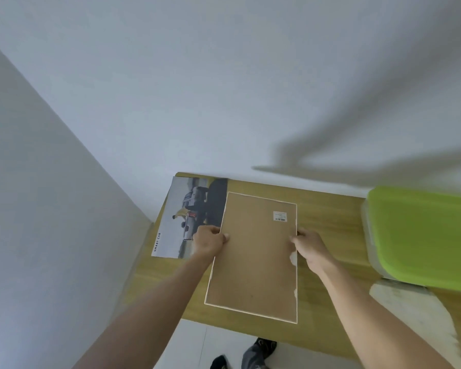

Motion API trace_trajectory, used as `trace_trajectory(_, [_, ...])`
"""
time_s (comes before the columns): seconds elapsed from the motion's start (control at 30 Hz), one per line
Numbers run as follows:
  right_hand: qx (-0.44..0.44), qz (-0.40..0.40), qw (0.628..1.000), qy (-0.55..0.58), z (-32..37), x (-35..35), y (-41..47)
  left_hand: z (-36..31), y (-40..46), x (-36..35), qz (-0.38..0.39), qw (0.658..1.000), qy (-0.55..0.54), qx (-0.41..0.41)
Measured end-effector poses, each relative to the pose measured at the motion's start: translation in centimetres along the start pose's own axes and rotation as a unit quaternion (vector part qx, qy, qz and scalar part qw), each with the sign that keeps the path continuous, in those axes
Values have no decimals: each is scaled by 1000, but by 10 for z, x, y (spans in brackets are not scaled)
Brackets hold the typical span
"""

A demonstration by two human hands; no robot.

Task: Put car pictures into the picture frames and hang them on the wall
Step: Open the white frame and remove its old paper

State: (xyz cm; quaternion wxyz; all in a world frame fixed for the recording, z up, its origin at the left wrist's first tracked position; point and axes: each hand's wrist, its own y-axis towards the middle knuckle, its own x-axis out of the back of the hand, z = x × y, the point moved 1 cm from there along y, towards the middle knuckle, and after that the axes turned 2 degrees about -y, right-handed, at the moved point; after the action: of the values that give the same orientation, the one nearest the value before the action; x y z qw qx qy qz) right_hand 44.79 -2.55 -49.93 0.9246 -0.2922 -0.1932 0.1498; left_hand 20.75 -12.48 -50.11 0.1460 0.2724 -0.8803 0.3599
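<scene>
A picture frame (253, 257) is held back side up over the wooden table (328, 235), its brown backing board showing a small barcode label near the top right. My left hand (209, 242) grips its left edge and my right hand (308, 245) grips its right edge, thumbs on the backing. A car picture (186, 217) with the words "SMART CAR" lies flat on the table's far left corner, partly covered by the frame.
A clear storage box with a green lid (421, 238) stands on the table at the right. White walls (171, 89) meet in a corner behind the table. My feet (253, 354) show on the white floor below the table's near edge.
</scene>
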Motion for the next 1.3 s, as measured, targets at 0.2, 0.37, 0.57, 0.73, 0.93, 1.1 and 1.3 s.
trace_trajectory(0.2, [-18,-11,999,-38,-7,-7,20,3,6,-20,-47,997,59,-25])
trace_trajectory(0.37, [-3,-11,999,-41,-14,-24,27,8,15,-25,-97,989,109,-21])
trace_trajectory(0.57, [38,-2,998,-56,-18,-30,25,13,23,-21,-101,981,166,-23])
trace_trajectory(0.73, [77,-45,966,-242,-31,-23,14,14,15,-25,-105,953,274,-78])
trace_trajectory(0.93, [36,-82,898,-430,-38,-41,-1,22,2,-29,-62,934,340,-90])
trace_trajectory(1.1, [-74,-141,952,-262,-39,-70,-6,36,6,-20,-4,929,358,-92])
trace_trajectory(1.3, [-128,-186,965,-138,-32,-78,-8,38,16,-9,22,935,335,-114])
